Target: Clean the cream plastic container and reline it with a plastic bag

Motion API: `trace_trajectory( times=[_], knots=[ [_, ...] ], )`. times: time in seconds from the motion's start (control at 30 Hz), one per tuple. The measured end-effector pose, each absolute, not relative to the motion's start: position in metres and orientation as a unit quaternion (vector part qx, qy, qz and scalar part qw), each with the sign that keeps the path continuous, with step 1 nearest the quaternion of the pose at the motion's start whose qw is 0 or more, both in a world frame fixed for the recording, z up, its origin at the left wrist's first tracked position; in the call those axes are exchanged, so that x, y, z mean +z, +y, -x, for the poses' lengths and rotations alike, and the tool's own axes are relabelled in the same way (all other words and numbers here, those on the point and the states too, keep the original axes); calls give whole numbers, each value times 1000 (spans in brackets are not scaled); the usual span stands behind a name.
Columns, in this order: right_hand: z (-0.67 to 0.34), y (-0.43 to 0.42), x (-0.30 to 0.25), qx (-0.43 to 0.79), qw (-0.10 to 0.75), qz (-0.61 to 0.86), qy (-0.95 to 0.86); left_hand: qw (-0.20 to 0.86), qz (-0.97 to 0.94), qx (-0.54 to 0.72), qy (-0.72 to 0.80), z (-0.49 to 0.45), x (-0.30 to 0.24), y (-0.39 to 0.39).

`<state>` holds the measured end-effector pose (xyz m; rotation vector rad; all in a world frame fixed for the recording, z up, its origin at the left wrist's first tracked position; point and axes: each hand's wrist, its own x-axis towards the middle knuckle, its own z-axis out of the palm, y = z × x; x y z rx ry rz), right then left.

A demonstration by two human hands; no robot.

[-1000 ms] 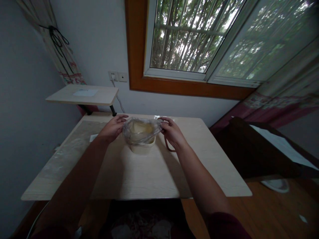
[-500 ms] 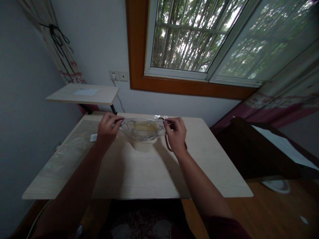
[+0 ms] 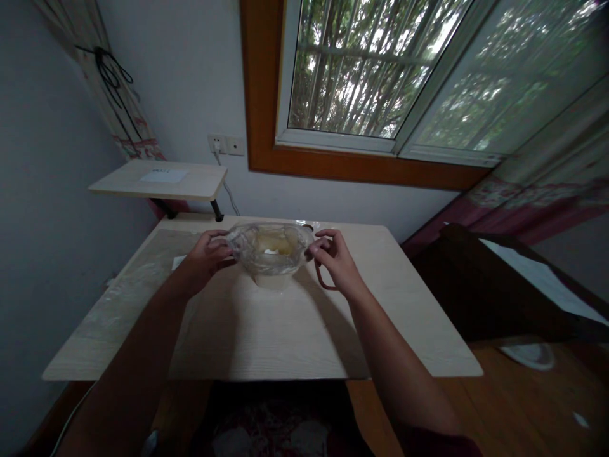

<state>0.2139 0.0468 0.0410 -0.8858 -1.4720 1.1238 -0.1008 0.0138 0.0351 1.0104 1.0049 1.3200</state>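
In the middle of the table a small pale container [image 3: 273, 282] stands with a clear plastic bag [image 3: 242, 251] over its top. The bag's rim is spread outward, and a yellowish inside and a small white patch show through its opening. My left hand [image 3: 203, 259] is at the bag's left edge, fingers apart and touching the film. At the right edge, my right hand [image 3: 337, 257] has its thumb and fingertips against the film, with the fingers loosely spread. A brown loop [image 3: 325, 284] lies partly hidden behind my right hand.
Clear plastic film [image 3: 128, 298] lies on the left of the table [image 3: 285, 343], near a small white piece [image 3: 177, 261]. A raised shelf [image 3: 200, 183] holding a paper label [image 3: 164, 176] stands at the back left. Dark furniture [image 3: 480, 285] is at the right.
The bag's rim has opened wider over the container. Both hands have loosened from their pinch on its edges, and the left hand has turned to its side.
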Motion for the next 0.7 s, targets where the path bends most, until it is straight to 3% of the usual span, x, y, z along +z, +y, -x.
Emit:
trace_trajectory(
  times=[0.13, 0.33, 0.7],
  knots=[
    [-216, 43, 44, 506, 498, 363, -604, 552, -409, 551, 474, 96, 33, 14],
    [-215, 40, 51, 515, 533, 388, -547, 489, -446, 574, 483, 95, 41, 14],
    [-212, 42, 65, 512, 640, 328, -469, 555, -399, 628, 372, 88, 81, 11]
  ],
)
